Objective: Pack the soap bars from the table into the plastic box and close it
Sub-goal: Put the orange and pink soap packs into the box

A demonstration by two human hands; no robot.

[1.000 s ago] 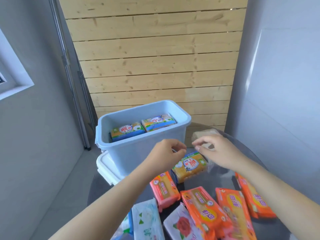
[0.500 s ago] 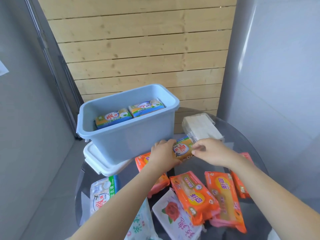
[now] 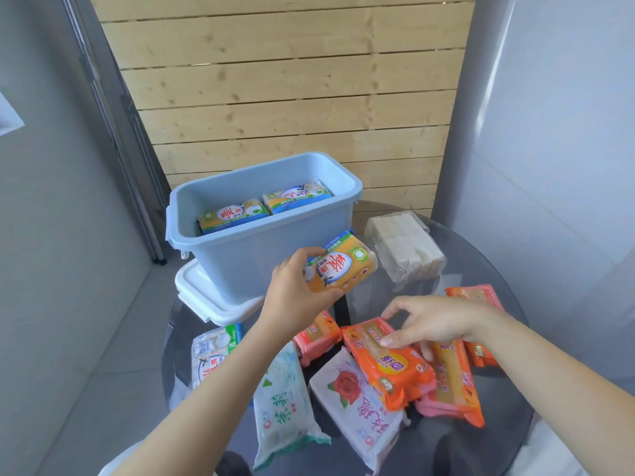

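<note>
A pale blue plastic box (image 3: 275, 259) stands at the table's far left with two yellow soap bars (image 3: 237, 214) inside. Its white lid (image 3: 202, 297) lies under it. My left hand (image 3: 295, 297) is shut on a yellow wrapped soap bar (image 3: 343, 266), held in the air just in front of the box's near wall. My right hand (image 3: 433, 321) hovers with spread fingers over an orange soap pack (image 3: 388, 362), its fingertips touching the wrapper. More orange and pink packs (image 3: 453, 383) lie beside it.
A clear-wrapped block of pale soap bars (image 3: 405, 249) sits right of the box. White floral packs (image 3: 357, 403), (image 3: 281, 403) and a green-white pack (image 3: 213, 352) lie near the front of the round glass table (image 3: 498, 441). A wooden slat wall stands behind.
My left hand has lifted the yellow soap bar off the table toward the box. My right hand let go of it and dropped onto the orange pack.
</note>
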